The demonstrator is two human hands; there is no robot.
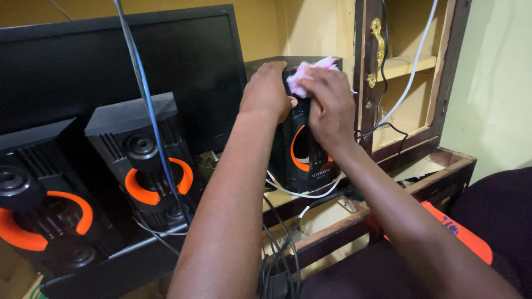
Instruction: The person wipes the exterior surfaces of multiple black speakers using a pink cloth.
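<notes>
A wide black flat screen (72, 72) stands at the back of the wooden table (332, 227). Just right of it is a tall black plastic speaker with an orange ring (302, 160). The left hand (269, 91) clasps the speaker's top edge, and the right hand (330, 105) presses a crumpled pink-and-white cloth (310, 72) against its upper front.

Single head-worn view, looking down and forward over both forearms — close in, facing a wall-side cabinet
</notes>
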